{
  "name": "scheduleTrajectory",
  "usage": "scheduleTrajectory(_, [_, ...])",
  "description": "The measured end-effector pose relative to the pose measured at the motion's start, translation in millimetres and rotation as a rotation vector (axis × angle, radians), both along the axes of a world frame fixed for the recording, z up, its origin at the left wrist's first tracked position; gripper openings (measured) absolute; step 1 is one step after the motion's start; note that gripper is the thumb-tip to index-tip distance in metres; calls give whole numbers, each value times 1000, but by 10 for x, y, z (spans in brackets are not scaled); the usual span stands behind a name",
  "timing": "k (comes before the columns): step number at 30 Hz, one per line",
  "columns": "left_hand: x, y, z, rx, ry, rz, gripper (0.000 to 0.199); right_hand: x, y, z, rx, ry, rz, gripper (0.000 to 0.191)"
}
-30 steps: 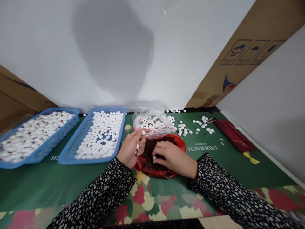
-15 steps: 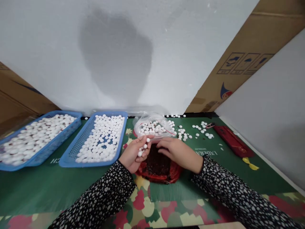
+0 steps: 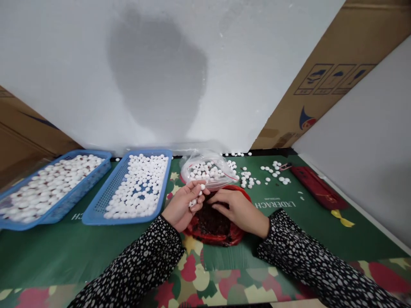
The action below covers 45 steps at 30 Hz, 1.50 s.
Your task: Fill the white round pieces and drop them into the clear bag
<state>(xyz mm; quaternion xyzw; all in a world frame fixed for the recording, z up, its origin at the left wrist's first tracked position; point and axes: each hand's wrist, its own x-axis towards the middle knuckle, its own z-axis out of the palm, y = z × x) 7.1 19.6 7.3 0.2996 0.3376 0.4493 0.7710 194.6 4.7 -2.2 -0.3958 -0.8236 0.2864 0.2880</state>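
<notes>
Several small white balls (image 3: 202, 187) lie in the curled fingers of my left hand (image 3: 183, 205), one of them up by the fingertips. My right hand (image 3: 239, 210) is just right of it, its fingers drawn together in a pinch over a red bag (image 3: 236, 238). Dark, crumbly stuff (image 3: 212, 222) fills that bag. Whatever the right fingertips may hold is hidden. Behind both hands a clear zip bag (image 3: 210, 167) lies with more white balls inside.
Two blue baskets (image 3: 124, 221) (image 3: 53, 220) full of white balls stand on the left. Loose white balls (image 3: 246, 177) are scattered right of the zip bag. A dark red case (image 3: 316, 188) and a yellow ribbon (image 3: 343, 218) lie farther right. A white wall (image 3: 231, 85) rises behind.
My right hand has dipped slightly over the dark stuff, and the red bag's far rim now shows behind it. The balls in my left hand have shifted within the fingers.
</notes>
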Motion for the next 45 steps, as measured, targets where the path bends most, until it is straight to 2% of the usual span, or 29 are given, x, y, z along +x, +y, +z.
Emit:
scheduleTrajectory(5, [21,2,-55,58,60,18,28,31,6,40,-235,392,-99,11])
scheduleTrajectory(7, [26,-2,-71,60,73,17,30,29,-1,66,-294,477,-129,8])
scheduleTrajectory(12, [36,-19,-76,67,109,-10,31,15,-26,86,-393,539,-106,14])
scheduleTrajectory(18, [60,-32,-57,72,149,0,33,5,-17,54,-359,544,-149,13])
scheduleTrajectory(23, [76,-40,-61,83,149,-5,34,-3,-12,50,-352,511,-119,12])
scheduleTrajectory(26, [82,-41,-45,101,164,33,34,20,0,46,-267,421,-145,9])
scheduleTrajectory(29, [80,-34,-22,110,176,101,34,35,2,21,-68,130,-87,7])
scheduleTrajectory(32, [76,-27,-3,100,172,111,35,-9,-23,-31,114,-201,5,12])
scheduleTrajectory(35, [75,-25,5,104,180,97,34,-86,-51,-72,182,-344,14,12])
scheduleTrajectory(41, [54,-17,-23,109,177,78,34,-94,-52,-65,127,-244,-8,8])
scheduleTrajectory(45, [41,-10,-39,116,186,75,35,-23,-30,-14,-5,-21,-57,8])
